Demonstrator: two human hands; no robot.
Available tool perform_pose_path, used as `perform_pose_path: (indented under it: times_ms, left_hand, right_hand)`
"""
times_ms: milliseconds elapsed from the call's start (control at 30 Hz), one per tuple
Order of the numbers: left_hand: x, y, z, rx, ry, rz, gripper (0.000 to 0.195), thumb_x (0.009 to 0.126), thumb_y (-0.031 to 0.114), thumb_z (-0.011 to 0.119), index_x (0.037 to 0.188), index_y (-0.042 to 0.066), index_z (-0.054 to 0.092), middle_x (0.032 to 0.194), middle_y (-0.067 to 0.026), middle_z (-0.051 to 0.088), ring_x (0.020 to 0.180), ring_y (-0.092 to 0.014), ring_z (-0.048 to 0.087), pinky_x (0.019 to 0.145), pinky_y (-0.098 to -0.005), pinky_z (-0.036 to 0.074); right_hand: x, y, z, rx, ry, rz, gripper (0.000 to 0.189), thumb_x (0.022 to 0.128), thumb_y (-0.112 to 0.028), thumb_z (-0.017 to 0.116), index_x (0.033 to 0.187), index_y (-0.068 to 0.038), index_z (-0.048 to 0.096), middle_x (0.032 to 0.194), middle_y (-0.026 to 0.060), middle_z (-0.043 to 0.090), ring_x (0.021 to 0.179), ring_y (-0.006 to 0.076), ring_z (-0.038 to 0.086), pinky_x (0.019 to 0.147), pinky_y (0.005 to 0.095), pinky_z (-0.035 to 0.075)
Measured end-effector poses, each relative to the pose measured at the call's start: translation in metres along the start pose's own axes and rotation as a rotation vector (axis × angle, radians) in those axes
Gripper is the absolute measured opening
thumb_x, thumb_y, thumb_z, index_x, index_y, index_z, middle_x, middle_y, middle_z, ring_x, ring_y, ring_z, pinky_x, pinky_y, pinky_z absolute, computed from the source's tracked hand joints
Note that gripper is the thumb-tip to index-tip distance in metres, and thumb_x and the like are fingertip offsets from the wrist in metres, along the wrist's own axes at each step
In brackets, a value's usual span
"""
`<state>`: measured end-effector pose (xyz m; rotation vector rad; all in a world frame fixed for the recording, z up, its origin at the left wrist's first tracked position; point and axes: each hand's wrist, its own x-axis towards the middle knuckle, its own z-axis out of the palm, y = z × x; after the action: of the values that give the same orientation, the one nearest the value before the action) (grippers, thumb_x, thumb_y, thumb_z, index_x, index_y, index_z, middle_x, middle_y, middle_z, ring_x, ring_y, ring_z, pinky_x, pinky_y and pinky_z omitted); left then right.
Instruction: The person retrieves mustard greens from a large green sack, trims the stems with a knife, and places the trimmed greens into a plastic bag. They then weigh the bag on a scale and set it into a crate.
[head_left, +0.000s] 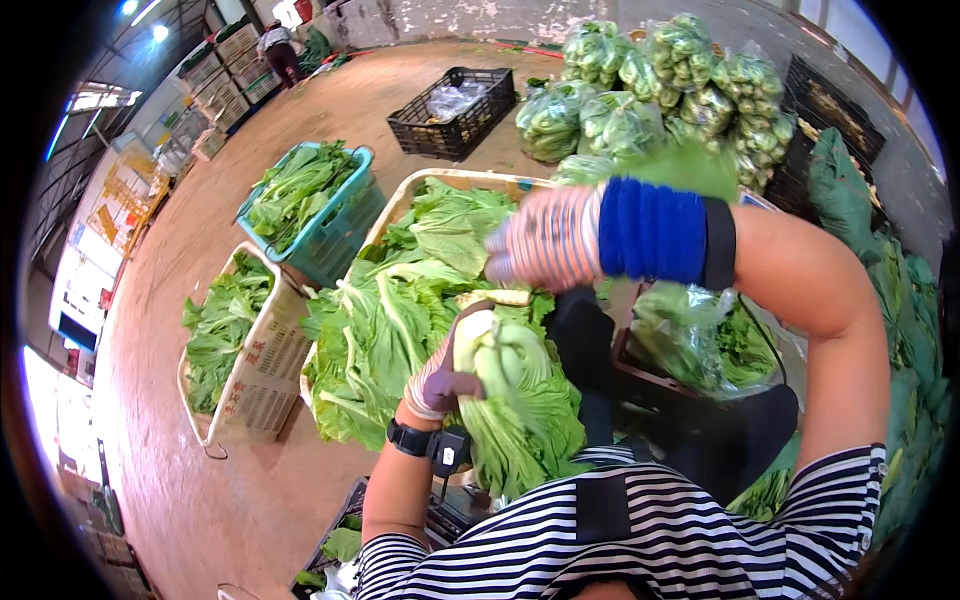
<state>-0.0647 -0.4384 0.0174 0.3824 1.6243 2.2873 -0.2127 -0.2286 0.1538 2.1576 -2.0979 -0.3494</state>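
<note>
My left hand (450, 367), in a brown-palmed knit glove, grips a head of leafy mustard greens (517, 397) near its pale cut base, held before my chest. My right hand (544, 240), in a striped glove with a blue cuff at the wrist, is blurred above and right of that head. Its fingers point left, and whether they hold anything cannot be told. A blurred green leaf (686, 169) shows beyond the right wrist. Under both hands, loose leafy greens (390, 307) fill a large cream crate (442, 174).
A teal basket (322, 217) and a white plastic crate (262, 367), both with greens, stand at left. Bagged greens (622, 120) are piled behind a black crate (450, 112)'s right side. A bin with bagged greens (682, 337) sits right. Far back, a person (281, 56) bends near stacked crates.
</note>
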Motion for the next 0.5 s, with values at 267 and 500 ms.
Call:
perform_pose_path:
  times_ms: [267, 500]
  left_hand:
    - [-0.042, -0.039, -0.039, -0.604, 0.369, 0.441, 0.080, 0.078, 0.038, 0.067, 0.148, 0.014, 0.038, 0.141, -0.0129, 0.051, 0.128, -0.034, 0.051, 0.108, -0.0528, 0.041]
    - [-0.044, -0.017, -0.088, -0.879, 0.001, 0.759, 0.066, 0.090, 0.048, 0.052, 0.141, 0.007, 0.048, 0.136, -0.0166, 0.055, 0.123, -0.037, 0.053, 0.105, -0.0575, 0.041]
  right_hand:
    - [0.089, 0.040, 0.075, 0.413, 0.256, 0.577, 0.062, 0.086, -0.015, 0.068, 0.143, -0.028, 0.047, 0.153, 0.0167, 0.033, 0.133, 0.0406, 0.041, 0.101, 0.0413, 0.046]
    - [0.024, -0.029, 0.155, 1.284, 0.934, 0.706, 0.023, 0.097, -0.018, 0.056, 0.116, -0.007, 0.065, 0.084, 0.0033, 0.065, 0.067, 0.0172, 0.058, 0.061, 0.0310, 0.050]
